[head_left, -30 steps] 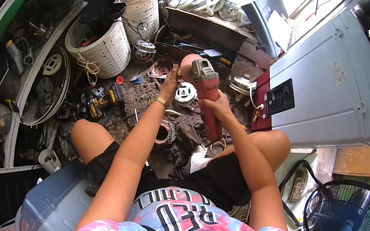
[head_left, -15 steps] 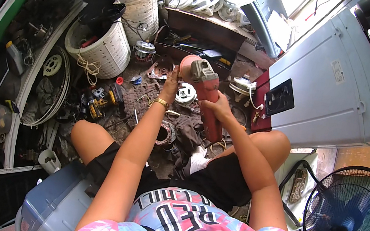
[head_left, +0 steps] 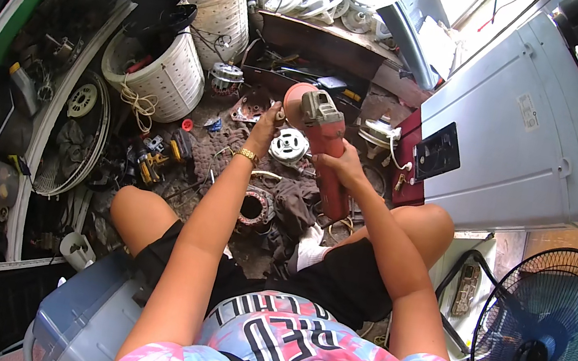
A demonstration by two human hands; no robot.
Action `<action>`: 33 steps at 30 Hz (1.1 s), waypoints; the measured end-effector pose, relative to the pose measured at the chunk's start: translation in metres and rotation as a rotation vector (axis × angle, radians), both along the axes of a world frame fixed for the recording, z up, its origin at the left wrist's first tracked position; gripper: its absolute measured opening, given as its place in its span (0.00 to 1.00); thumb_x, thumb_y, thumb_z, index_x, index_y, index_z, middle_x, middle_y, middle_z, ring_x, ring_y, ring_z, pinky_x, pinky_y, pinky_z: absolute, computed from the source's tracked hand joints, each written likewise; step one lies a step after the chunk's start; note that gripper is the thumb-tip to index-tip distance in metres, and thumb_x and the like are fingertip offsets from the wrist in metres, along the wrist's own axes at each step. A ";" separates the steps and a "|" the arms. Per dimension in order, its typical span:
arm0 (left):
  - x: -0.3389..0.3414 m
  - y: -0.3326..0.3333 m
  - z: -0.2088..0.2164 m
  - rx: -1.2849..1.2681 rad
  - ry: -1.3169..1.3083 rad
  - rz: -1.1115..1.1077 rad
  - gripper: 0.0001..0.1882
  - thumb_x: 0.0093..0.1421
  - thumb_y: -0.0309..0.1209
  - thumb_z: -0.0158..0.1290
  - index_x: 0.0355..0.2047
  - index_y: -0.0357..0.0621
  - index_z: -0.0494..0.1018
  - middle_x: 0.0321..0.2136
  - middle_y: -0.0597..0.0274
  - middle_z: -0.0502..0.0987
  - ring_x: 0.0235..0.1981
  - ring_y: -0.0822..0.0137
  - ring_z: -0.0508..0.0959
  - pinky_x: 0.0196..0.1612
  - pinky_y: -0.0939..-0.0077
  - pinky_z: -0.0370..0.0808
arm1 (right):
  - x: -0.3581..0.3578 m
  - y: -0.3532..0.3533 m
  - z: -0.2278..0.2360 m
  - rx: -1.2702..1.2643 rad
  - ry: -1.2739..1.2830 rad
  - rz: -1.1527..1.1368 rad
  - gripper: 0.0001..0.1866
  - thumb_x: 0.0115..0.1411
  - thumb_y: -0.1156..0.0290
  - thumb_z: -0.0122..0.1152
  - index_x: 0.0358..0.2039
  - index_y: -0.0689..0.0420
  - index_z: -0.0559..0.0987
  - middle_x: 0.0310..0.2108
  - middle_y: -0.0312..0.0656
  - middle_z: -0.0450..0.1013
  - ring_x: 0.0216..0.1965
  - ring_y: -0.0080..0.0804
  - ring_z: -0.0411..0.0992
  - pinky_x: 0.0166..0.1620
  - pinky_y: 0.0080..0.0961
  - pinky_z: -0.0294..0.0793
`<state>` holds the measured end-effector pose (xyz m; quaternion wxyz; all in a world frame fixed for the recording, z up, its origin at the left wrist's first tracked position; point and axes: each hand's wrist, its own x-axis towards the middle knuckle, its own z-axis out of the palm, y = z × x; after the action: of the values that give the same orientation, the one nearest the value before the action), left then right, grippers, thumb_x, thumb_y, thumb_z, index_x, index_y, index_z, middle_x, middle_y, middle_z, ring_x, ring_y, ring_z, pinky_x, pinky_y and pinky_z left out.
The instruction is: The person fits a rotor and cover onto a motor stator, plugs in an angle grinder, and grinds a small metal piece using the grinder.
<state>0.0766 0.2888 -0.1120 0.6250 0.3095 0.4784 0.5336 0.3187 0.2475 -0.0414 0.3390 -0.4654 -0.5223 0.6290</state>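
Observation:
My right hand (head_left: pixel 344 165) is wrapped round the red body of an angle grinder (head_left: pixel 326 139). The grinder's grey metal head points away from me, with a reddish disc (head_left: pixel 297 98) on its left side. Close beside that disc, my left hand (head_left: pixel 264 130) has its fingers closed; a small piece sticks out of them toward the disc, too small to name. I cannot tell whether it touches the disc. Beneath and between my hands lies a round white motor housing (head_left: pixel 288 147). A motor stator with copper windings (head_left: pixel 254 208) rests on the floor nearer to me.
White perforated baskets (head_left: pixel 175 79) stand at the left, beside a rack (head_left: pixel 77 89) of parts. A yellow-and-black power tool (head_left: pixel 148 162) lies on the floor there. On the right are a large grey appliance panel (head_left: pixel 507 126) and a standing fan (head_left: pixel 547 338). A dark cloth (head_left: pixel 296 205) lies near my foot.
My left hand has shifted slightly left and down, drawing a little away from the disc. The right hand and grinder have barely moved.

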 end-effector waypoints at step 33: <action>0.009 -0.006 0.010 0.011 -0.011 0.027 0.24 0.64 0.61 0.49 0.47 0.59 0.77 0.34 0.78 0.78 0.35 0.82 0.72 0.34 0.83 0.63 | -0.004 -0.001 -0.007 0.186 -0.175 0.028 0.28 0.46 0.69 0.76 0.48 0.62 0.76 0.38 0.42 0.79 0.36 0.28 0.77 0.42 0.29 0.78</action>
<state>0.0854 0.2832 -0.1023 0.6186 0.3038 0.4761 0.5463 0.3145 0.2465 -0.0487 0.3248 -0.4777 -0.6124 0.5397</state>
